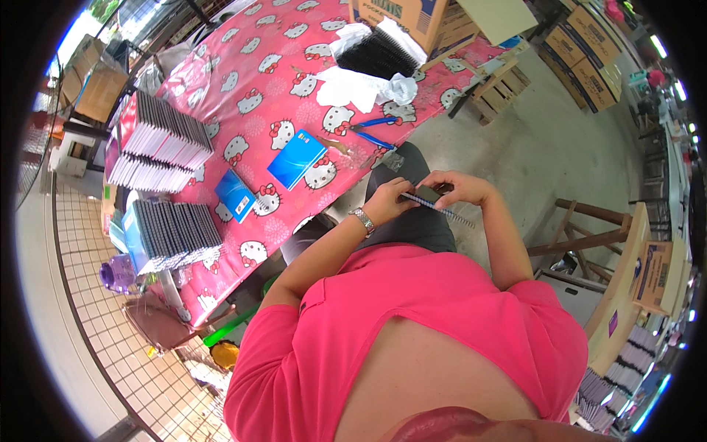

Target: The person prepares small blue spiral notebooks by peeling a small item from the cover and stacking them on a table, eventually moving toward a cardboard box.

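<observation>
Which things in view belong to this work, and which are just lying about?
Likely part of the job: held notebook, its coil, blue-handled pliers, black coils, notebook stacks, flat blue notebooks.

Apparently just lying about: purple container, slatted wooden stand.

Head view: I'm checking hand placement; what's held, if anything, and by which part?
A small, dark, rectangular notebook with a grey spiral coil: left grip on its left end; right grip at its right side, hold unclear.
</observation>
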Demonstrator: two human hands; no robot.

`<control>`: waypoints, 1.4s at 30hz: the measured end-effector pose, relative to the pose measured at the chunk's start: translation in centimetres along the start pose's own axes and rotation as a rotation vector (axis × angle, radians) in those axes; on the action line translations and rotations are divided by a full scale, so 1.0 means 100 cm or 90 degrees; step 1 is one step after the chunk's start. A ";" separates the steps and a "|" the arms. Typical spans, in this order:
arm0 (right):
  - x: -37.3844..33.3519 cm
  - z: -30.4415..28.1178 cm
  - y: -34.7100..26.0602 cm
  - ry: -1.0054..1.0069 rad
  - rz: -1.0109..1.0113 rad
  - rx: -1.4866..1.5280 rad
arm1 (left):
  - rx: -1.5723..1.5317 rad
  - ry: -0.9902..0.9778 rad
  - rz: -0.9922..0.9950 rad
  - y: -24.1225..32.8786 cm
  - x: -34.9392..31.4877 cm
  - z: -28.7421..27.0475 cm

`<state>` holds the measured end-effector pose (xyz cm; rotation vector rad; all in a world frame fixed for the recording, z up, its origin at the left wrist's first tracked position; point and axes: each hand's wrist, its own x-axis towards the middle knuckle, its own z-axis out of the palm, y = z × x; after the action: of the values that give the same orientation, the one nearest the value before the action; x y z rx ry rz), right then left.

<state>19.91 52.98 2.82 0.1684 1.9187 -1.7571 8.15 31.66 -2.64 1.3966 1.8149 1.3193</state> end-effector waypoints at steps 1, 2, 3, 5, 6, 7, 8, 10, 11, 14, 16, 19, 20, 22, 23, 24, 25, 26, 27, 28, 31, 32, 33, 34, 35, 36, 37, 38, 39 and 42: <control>0.003 -0.003 0.001 -0.029 -0.026 0.045 | -0.011 0.019 -0.004 0.000 -0.002 -0.001; 0.003 0.000 -0.009 -0.058 -0.051 0.094 | -0.014 0.024 -0.022 0.000 -0.006 -0.004; 0.006 0.003 -0.014 -0.088 -0.075 0.144 | -0.016 0.029 -0.041 0.000 -0.010 -0.009; 0.023 0.001 -0.013 -0.064 -0.084 0.005 | 0.009 0.034 -0.103 0.003 -0.024 -0.022; 0.032 0.000 -0.024 -0.050 -0.090 -0.069 | 0.010 0.087 -0.091 0.004 -0.033 -0.030; 0.040 -0.002 -0.036 -0.041 -0.109 -0.006 | 0.012 0.142 -0.080 0.004 -0.044 -0.040; 0.053 0.001 -0.047 -0.034 -0.142 0.053 | 0.012 0.194 -0.074 0.005 -0.057 -0.050; 0.091 0.010 -0.062 0.066 -0.239 -0.055 | -0.017 0.359 -0.055 0.002 -0.074 -0.077; 0.114 0.015 -0.069 0.156 -0.304 -0.227 | -0.098 0.431 -0.096 0.008 -0.080 -0.094; 0.186 0.023 -0.058 0.396 -0.403 -0.443 | -0.100 0.592 -0.106 0.012 -0.085 -0.143; 0.211 0.028 -0.062 0.456 -0.441 -0.356 | 0.012 0.636 -0.185 -0.004 -0.092 -0.166; 0.221 0.024 -0.063 0.397 -0.456 -0.365 | 0.298 0.662 -0.230 -0.029 -0.092 -0.181; 0.216 0.020 -0.059 0.422 -0.414 -0.467 | 0.379 0.657 -0.229 -0.040 -0.093 -0.183; 0.199 0.009 -0.044 0.478 -0.326 -0.673 | 0.377 0.700 -0.153 -0.040 -0.086 -0.174; 0.189 0.005 -0.035 0.494 -0.309 -0.723 | 0.374 0.704 -0.150 -0.037 -0.082 -0.171; 0.177 0.005 -0.025 0.508 -0.288 -0.770 | 0.372 0.705 -0.150 -0.035 -0.084 -0.169; 0.171 0.006 -0.017 0.523 -0.268 -0.816 | 0.410 0.709 -0.129 -0.038 -0.084 -0.171; 0.167 0.010 -0.017 0.523 -0.254 -0.828 | 0.398 0.706 -0.145 -0.041 -0.086 -0.173; 0.163 0.012 -0.018 0.522 -0.240 -0.840 | 0.386 0.703 -0.162 -0.044 -0.088 -0.176; 0.160 0.015 -0.018 0.522 -0.227 -0.851 | 0.374 0.700 -0.179 -0.047 -0.091 -0.177; 0.165 0.035 -0.024 0.611 -0.273 -0.536 | 0.334 0.700 -0.189 -0.051 -0.089 -0.178; 0.165 0.048 -0.032 0.589 -0.330 -0.445 | 0.329 0.696 -0.199 -0.053 -0.090 -0.176; 0.164 0.066 -0.044 0.563 -0.380 -0.352 | 0.323 0.698 -0.219 -0.050 -0.091 -0.172; 0.163 0.082 -0.056 0.540 -0.429 -0.257 | 0.318 0.698 -0.235 -0.044 -0.090 -0.170; 0.165 0.095 -0.070 0.495 -0.454 -0.287 | 0.316 0.698 -0.252 -0.040 -0.091 -0.170; 0.166 0.105 -0.082 0.452 -0.477 -0.318 | 0.311 0.704 -0.246 -0.043 -0.093 -0.170; 0.168 0.114 -0.090 0.408 -0.499 -0.348 | 0.306 0.710 -0.241 -0.047 -0.095 -0.171; 0.171 0.119 -0.093 0.384 -0.499 -0.357 | 0.300 0.716 -0.235 -0.051 -0.096 -0.171; 0.174 0.124 -0.095 0.360 -0.499 -0.366 | 0.283 0.712 -0.247 -0.056 -0.097 -0.171; 0.178 0.135 -0.100 0.288 -0.495 -0.358 | 0.269 0.701 -0.280 -0.058 -0.099 -0.172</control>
<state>4.35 34.04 3.40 -0.4872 3.0162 -1.5839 -5.13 15.78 -2.45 0.2666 3.0041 1.6383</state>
